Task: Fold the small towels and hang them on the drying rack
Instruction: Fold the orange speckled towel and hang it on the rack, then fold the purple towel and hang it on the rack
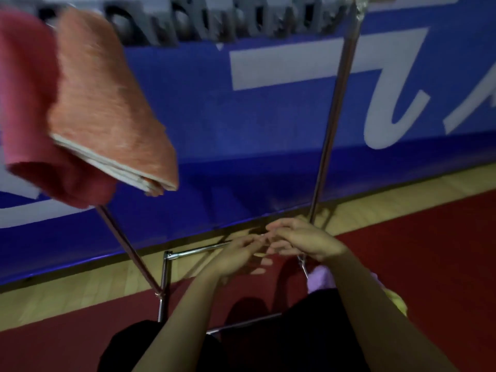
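Two hands meet low before us: our left hand (239, 255) and right hand (300, 241) touch at the fingers, loosely bent, holding nothing we can make out. Just behind them stands the drying rack (334, 108). Far up and left hang an orange towel (107, 103) and a pink towel (29, 108), folded.

Wearing no sleeves over the forearms, both showing bare from the bottom edge of the view up to the wrists. Wearing nothing on the left hand (236, 253) or the right hand (303, 240): no gloves, rings, watch or bands showing. Wearing dark, near-black clothing (303, 342) on the lower body, showing between and below the arms; cut and fabric blurring into shadow, not telling apart.
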A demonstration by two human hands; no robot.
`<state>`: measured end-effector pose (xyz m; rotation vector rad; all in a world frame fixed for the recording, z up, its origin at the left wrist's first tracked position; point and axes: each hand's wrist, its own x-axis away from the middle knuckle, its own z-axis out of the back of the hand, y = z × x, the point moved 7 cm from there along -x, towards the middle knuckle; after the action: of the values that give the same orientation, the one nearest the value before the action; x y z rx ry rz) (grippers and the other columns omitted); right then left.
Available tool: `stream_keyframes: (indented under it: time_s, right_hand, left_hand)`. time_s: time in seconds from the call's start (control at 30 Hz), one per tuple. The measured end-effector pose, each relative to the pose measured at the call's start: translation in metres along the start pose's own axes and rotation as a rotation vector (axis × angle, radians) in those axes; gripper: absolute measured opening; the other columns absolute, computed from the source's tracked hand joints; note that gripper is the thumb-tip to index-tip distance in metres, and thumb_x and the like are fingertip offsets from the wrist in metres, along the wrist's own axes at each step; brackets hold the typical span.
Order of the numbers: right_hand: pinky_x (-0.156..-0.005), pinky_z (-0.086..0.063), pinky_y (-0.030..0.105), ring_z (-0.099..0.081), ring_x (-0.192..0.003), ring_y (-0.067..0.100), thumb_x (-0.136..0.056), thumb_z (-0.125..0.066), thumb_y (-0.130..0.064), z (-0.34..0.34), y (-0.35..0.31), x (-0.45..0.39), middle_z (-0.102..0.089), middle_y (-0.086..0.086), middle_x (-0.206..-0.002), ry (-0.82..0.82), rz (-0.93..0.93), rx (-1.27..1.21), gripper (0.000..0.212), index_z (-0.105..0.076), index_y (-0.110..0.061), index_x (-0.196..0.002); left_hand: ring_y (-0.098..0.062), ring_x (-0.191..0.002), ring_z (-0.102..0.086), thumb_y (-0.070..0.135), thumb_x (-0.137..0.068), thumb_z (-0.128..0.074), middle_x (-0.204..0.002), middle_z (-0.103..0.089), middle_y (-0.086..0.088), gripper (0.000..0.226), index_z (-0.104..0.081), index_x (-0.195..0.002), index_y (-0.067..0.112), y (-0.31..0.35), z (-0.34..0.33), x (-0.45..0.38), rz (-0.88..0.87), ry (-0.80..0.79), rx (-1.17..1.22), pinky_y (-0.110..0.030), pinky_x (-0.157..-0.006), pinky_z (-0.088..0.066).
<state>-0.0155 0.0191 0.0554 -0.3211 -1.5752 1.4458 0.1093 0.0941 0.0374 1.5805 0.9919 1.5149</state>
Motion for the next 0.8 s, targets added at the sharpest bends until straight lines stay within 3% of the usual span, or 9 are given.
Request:
stream_keyframes:
  time_s: [0.17, 0.27, 0.37, 0.5, 0.6, 0.67, 0.7, 0.77, 0.8]
  right_hand:
    - [-0.096, -0.052, 0.034, -0.070, -0.089, 0.014, -0.108, -0.048, -0.021, 0.054, 0.063, -0.020, -0.068, 0.002, -0.108, 0.071, -0.082, -0.055, 0.019, -0.060, -0.019, -0.123]
    - [-0.092, -0.053, 0.034, -0.068, -0.090, 0.015, -0.107, -0.051, -0.018, 0.076, 0.106, -0.030, -0.067, 0.003, -0.107, 0.083, -0.133, -0.151, 0.020, -0.061, -0.017, -0.124]
    - [-0.088, -0.054, 0.032, -0.065, -0.103, 0.023, -0.107, -0.051, -0.017, 0.096, 0.157, -0.042, -0.067, 0.010, -0.116, 0.159, -0.212, -0.222, 0.027, -0.059, -0.010, -0.132]
    - [-0.107, -0.049, 0.053, -0.060, -0.122, 0.046, -0.105, -0.052, -0.016, 0.124, 0.241, -0.060, -0.064, 0.025, -0.119, 0.349, -0.305, -0.148, 0.030, -0.061, -0.003, -0.131]
    - [-0.085, -0.060, 0.038, -0.068, -0.092, 0.029, -0.094, -0.068, -0.013, 0.134, 0.299, -0.077, -0.068, 0.013, -0.103, 0.447, -0.331, -0.041, 0.024, -0.068, -0.003, -0.116]
    - [-0.061, -0.058, 0.027, -0.069, -0.071, 0.028, -0.065, -0.092, -0.005, 0.131, 0.354, -0.110, -0.069, 0.013, -0.082, 0.324, -0.380, -0.012, 0.030, -0.071, -0.001, -0.087]
    - [-0.067, -0.059, 0.030, -0.072, -0.079, 0.035, -0.065, -0.090, -0.009, 0.137, 0.369, -0.120, -0.072, 0.020, -0.088, 0.369, -0.345, 0.173, 0.029, -0.072, 0.003, -0.084]
    - [-0.092, -0.047, 0.027, -0.063, -0.117, 0.044, -0.089, -0.061, -0.024, 0.121, 0.379, -0.128, -0.064, 0.031, -0.124, 0.304, -0.480, 0.172, 0.029, -0.074, -0.005, -0.106]
    - [-0.086, -0.037, 0.016, -0.056, -0.129, 0.039, -0.093, -0.055, -0.028, 0.129, 0.381, -0.136, -0.057, 0.028, -0.137, 0.405, -0.471, 0.269, 0.033, -0.070, -0.014, -0.119]
  left_hand:
    - [-0.015, -0.092, -0.076, 0.026, -0.110, -0.049, -0.106, -0.078, 0.001, 0.020, -0.068, -0.117, 0.023, -0.023, -0.052, -0.057, 0.047, -0.082, -0.057, -0.030, -0.079, -0.061]
    - [-0.017, -0.096, -0.074, 0.027, -0.110, -0.049, -0.108, -0.077, -0.001, 0.022, -0.068, -0.117, 0.019, -0.043, -0.071, -0.093, 0.103, -0.102, -0.071, -0.028, -0.075, -0.061]
    - [-0.016, -0.096, -0.072, 0.029, -0.111, -0.048, -0.107, -0.077, 0.000, 0.025, -0.070, -0.120, 0.019, -0.073, -0.087, -0.128, 0.171, -0.140, -0.087, -0.032, -0.082, -0.061]
    - [-0.014, -0.093, -0.074, 0.028, -0.111, -0.047, -0.108, -0.077, 0.001, 0.024, -0.071, -0.114, 0.022, -0.122, -0.092, -0.161, 0.267, -0.125, -0.111, -0.027, -0.075, -0.061]
    - [-0.014, -0.089, -0.075, 0.025, -0.111, -0.048, -0.105, -0.079, 0.000, 0.024, -0.072, -0.111, 0.020, -0.158, -0.089, -0.179, 0.320, -0.096, -0.127, -0.025, -0.070, -0.060]
    - [-0.014, -0.083, -0.074, 0.021, -0.111, -0.048, -0.104, -0.079, -0.003, 0.025, -0.072, -0.113, 0.016, -0.175, -0.087, -0.189, 0.334, -0.074, -0.115, -0.026, -0.070, -0.061]
    - [-0.014, -0.081, -0.073, 0.020, -0.111, -0.048, -0.104, -0.079, -0.004, 0.025, -0.072, -0.115, 0.014, -0.182, -0.087, -0.194, 0.338, -0.068, -0.116, -0.027, -0.071, -0.060]
    - [-0.015, -0.079, -0.071, 0.018, -0.111, -0.046, -0.102, -0.076, -0.006, 0.027, -0.070, -0.118, 0.009, -0.194, -0.085, -0.204, 0.346, -0.054, -0.115, -0.025, -0.069, -0.058]
    - [-0.016, -0.079, -0.070, 0.017, -0.111, -0.045, -0.100, -0.075, -0.007, 0.028, -0.070, -0.119, 0.007, -0.198, -0.086, -0.210, 0.350, -0.055, -0.117, -0.025, -0.068, -0.058]
